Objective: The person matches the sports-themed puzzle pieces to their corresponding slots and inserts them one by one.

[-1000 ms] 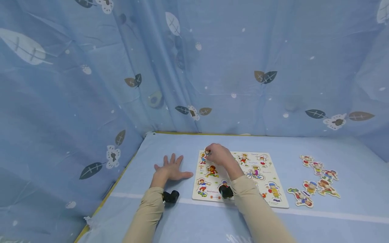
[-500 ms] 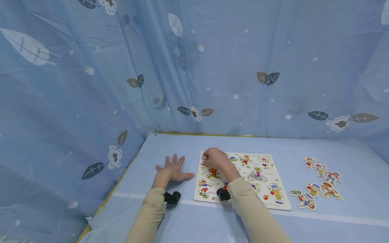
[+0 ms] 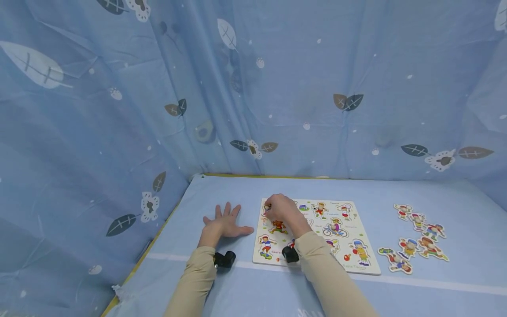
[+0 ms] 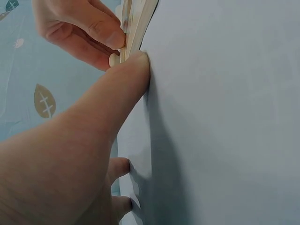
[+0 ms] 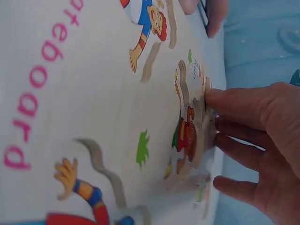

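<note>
A white puzzle board [image 5: 108, 103] with sports figures lies on the table. At its far left corner my right hand [image 3: 285, 210] pinches a small child-figure puzzle piece [image 3: 267, 208] against the board; the fingers partly hide it. In the right wrist view, the thumb [image 5: 222, 97] and fingertips meet the board near the running-figure piece [image 5: 187, 136]. Left of the board, my left hand [image 3: 225, 223] rests palm down, fingers spread. Its thumb [image 4: 133, 68] lies near the board's edge in the left wrist view.
Several loose figure pieces [image 3: 431, 248] lie to the right of the board. A patterned blue curtain [image 3: 301, 88] hangs behind and at the left. The blue-covered table [image 3: 376, 193] has its left edge [image 3: 158, 231] beside the left forearm.
My right hand has moved slightly toward me and left with the puzzle piece, now down at the board's corner. It barely moves over the last half second. The left hand stays in place.
</note>
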Demonstrator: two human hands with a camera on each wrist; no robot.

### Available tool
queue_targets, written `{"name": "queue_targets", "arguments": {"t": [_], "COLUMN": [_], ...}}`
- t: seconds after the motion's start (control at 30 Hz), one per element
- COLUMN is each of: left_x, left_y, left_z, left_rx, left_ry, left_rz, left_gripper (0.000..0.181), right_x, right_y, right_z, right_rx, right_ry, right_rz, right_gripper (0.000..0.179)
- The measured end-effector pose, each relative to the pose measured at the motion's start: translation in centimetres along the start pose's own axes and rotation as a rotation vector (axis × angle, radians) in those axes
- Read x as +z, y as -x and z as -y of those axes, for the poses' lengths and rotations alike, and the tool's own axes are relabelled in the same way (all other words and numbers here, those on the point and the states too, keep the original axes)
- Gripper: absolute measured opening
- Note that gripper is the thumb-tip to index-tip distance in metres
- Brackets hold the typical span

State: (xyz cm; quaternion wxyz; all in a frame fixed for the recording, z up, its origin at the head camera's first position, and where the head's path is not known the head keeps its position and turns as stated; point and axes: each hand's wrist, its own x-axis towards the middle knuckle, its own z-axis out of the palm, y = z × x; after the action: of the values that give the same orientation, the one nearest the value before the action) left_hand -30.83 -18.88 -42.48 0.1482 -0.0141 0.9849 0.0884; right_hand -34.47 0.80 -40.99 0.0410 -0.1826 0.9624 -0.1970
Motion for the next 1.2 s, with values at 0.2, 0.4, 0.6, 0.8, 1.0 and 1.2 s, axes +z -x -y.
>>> {"name": "queue_targets", "arguments": {"t": [0.2,0.4,0.6,0.8,1.0,1.2], "left_x": [0.0,-0.4,-0.5,-0.3,-0.2,-0.1], "left_y": [0.2,0.5,0.6,0.5,0.4,0.4], "left_z": [-0.1,-0.1,-0.1,-0.1,0.0,0.0], "left_rx": [-0.001,0.008,0.012,0.011,0.009,0.017], "left_ry": [0.002,-0.003,0.002,0.007,-0.005,-0.006], "left_rz": [-0.006,-0.008,-0.008,-0.006,-0.013,-0.017], "left_gripper": [0.102,0.101,0.101,0.101,0.102,0.102], "right_x": [-0.2,-0.5,-0.6,-1.0,-1.9,-2.8], "right_y": [0.6,1.3,1.8,2.5,3.8,5.6], "right_z": [1.3,1.0,-0.1,-0.7,-1.2,-1.6], "right_rx": [-0.033,-0.029,-0.059,-0.077,-0.12,-0.12], "right_ry": [0.163,0.085,-0.021,-0.046,-0.047,-0.038], "right_rz": [0.046,0.119,0.135,0.115,0.068,0.04], "right_gripper": [0.035,0.024,0.051,0.059,0.057,0.056]}}
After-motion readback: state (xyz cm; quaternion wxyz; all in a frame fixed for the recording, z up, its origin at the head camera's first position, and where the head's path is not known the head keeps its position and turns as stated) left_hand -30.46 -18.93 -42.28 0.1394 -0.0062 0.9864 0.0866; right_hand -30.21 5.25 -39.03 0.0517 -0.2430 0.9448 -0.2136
